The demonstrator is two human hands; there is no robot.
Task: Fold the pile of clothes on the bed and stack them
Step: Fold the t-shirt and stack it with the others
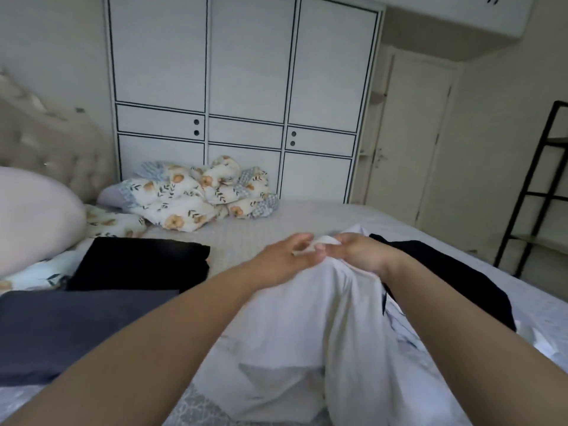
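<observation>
A white garment hangs bunched in front of me over the bed. My left hand and my right hand meet at its top edge, and both pinch the white cloth between fingers and thumb. A folded black garment lies to the left on the bed. In front of it lies a flat dark grey garment. An unfolded black garment lies to the right, partly behind my right arm.
A crumpled floral duvet sits at the far side of the bed, with a pale pillow and tufted headboard at left. A white wardrobe stands behind. A black shelf frame stands at right.
</observation>
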